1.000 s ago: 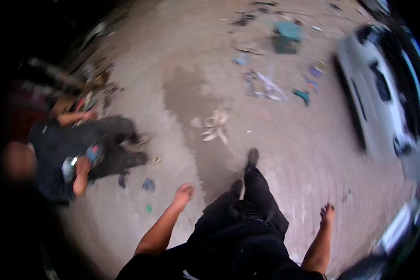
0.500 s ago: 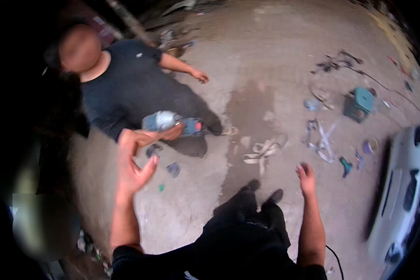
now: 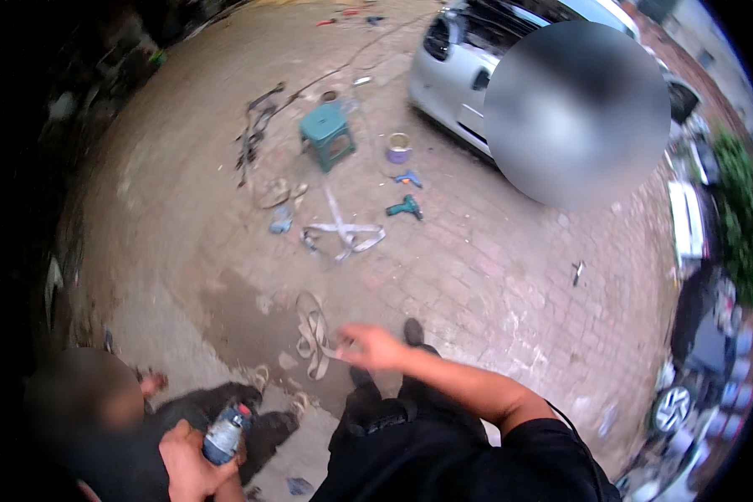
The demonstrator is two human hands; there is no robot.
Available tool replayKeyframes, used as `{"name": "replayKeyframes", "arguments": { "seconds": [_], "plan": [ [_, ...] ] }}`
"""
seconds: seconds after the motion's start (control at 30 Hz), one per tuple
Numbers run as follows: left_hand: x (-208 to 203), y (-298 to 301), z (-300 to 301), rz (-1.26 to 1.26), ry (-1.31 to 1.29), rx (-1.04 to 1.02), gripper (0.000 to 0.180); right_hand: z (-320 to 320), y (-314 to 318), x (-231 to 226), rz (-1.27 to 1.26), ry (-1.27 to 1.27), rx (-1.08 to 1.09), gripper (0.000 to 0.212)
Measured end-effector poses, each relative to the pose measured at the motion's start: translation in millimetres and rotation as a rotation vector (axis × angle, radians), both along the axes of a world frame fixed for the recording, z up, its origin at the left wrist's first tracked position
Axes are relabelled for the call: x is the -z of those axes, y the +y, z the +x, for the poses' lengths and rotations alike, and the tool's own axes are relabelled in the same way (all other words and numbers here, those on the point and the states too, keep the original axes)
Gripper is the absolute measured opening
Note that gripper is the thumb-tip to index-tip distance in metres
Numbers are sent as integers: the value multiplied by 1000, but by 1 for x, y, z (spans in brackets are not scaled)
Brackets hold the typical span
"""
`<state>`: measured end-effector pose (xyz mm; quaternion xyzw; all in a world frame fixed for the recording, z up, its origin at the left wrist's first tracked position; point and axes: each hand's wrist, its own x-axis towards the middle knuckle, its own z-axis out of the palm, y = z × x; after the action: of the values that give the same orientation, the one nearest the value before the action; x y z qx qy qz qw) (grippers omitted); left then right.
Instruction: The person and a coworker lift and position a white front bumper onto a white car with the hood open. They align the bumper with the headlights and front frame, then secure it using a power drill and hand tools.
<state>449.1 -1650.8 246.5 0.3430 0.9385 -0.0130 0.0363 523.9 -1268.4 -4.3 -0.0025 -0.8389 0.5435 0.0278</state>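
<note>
At the lower left, my left hand (image 3: 188,458) is closed around a bottle (image 3: 224,435) with a bluish-grey body and a reddish top. The co-worker stands right there, and a skin-coloured part below the bottle may be that person's hand; I cannot tell. My right hand (image 3: 371,345) is held out in front of my body with its fingers loosely bent and nothing visible in them. Beneath and beyond it, a beige strap (image 3: 312,335) lies in loops on the ground near my feet.
The co-worker (image 3: 176,452) is at the lower left. Farther out lie a pale strap (image 3: 343,237), a green drill (image 3: 405,208), a blue tool (image 3: 408,178), a purple roll-shaped tub (image 3: 398,149) and a green stool (image 3: 327,134). A silver car (image 3: 443,92) stands beyond. Stacked parts and a wheel (image 3: 672,410) line the right.
My view has swung to the right, bringing the car into sight. My left hand has gone from empty, with fingers spread, to gripping the bottle that the co-worker held. My right hand has come across my body.
</note>
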Motion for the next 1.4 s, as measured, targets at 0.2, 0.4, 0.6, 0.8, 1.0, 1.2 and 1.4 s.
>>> {"name": "replayKeyframes", "arguments": {
  "seconds": [0.2,0.4,0.6,0.8,1.0,1.2,1.4],
  "plan": [
    [-41,176,-44,-132,-132,161,53,17,-16,-59,-86,219,-218,80],
    [30,258,-20,274,-349,-22,52,38,75,-97,191,347,-92,100],
    [133,313,44,896,-1172,-796,55,23,127,-90,414,-104,-214,101],
    [200,286,51,1231,-1716,-974,40,55,157,-49,-79,-148,-163,56],
    [300,300,75,943,-1490,-837,32,204,239,-43,49,-357,352,31],
    [251,307,70,763,-1209,-630,27,194,270,23,-284,-310,837,25],
    [318,342,40,431,-1275,-812,26,168,404,151,-609,-590,897,66]
  ]
}}
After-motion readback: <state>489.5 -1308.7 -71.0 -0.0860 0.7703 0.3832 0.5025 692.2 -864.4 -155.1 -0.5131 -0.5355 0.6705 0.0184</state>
